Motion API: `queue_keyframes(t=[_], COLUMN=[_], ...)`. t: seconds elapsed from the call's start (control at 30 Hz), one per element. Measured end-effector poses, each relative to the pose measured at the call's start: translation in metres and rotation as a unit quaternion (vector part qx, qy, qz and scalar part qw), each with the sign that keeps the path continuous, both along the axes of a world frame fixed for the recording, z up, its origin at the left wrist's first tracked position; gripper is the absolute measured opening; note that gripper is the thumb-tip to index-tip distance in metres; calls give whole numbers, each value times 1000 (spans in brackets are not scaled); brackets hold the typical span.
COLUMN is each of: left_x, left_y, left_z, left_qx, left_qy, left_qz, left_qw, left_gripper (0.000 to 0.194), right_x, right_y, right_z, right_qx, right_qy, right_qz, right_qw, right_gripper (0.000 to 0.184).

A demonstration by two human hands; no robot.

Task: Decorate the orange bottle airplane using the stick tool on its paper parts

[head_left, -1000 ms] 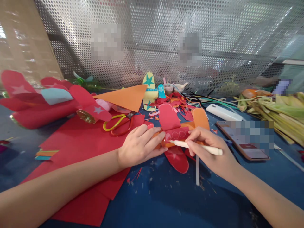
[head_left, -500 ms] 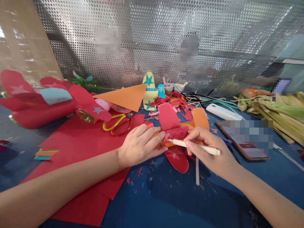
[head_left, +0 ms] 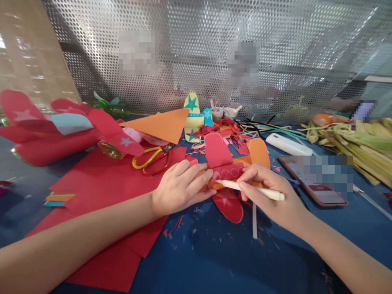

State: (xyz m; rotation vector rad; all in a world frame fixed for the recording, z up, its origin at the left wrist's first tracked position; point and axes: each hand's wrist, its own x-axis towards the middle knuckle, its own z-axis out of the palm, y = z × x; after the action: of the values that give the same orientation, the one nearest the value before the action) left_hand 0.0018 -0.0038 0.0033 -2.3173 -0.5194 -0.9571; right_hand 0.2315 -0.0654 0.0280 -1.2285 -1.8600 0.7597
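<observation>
A small paper airplane model [head_left: 227, 169], with red and orange wings, lies on the blue table. Pale oval outlines run along its red body, and a star marks the lower red wing. My left hand [head_left: 180, 185] is closed around its left end, the thumb below and fingers on top. Between the fingers of my right hand [head_left: 271, 190] is a cream-coloured marker pen [head_left: 251, 189], its tip touching the red body near my left fingertips. Scissors [head_left: 153, 160] with yellow and red handles rest beyond my left hand, on red paper sheets [head_left: 92, 183].
A larger red airplane model [head_left: 61, 141] stands at the left. An orange paper cone [head_left: 162, 124], a yellow model [head_left: 192, 118] and paper scraps [head_left: 226, 132] lie behind. At right are a phone [head_left: 309, 179], a white utility knife [head_left: 289, 145] and dry husks [head_left: 361, 143]. Perforated metal [head_left: 196, 53] backs the table.
Both hands and the model stay almost in place. The marker tip has shifted very slightly on the red body.
</observation>
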Motion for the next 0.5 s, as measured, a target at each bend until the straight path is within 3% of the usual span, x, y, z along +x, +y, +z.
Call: queue_keyframes(t=[0.5], left_x=[0], left_y=[0], left_z=[0], left_qx=[4], left_qy=[1], left_qz=[-7], left_qw=[1000], left_gripper=[33], right_x=[-1], right_y=[1], right_z=[2], right_qx=[20], right_qy=[-2], right_qz=[-15], right_qw=[1000], right_gripper=[17])
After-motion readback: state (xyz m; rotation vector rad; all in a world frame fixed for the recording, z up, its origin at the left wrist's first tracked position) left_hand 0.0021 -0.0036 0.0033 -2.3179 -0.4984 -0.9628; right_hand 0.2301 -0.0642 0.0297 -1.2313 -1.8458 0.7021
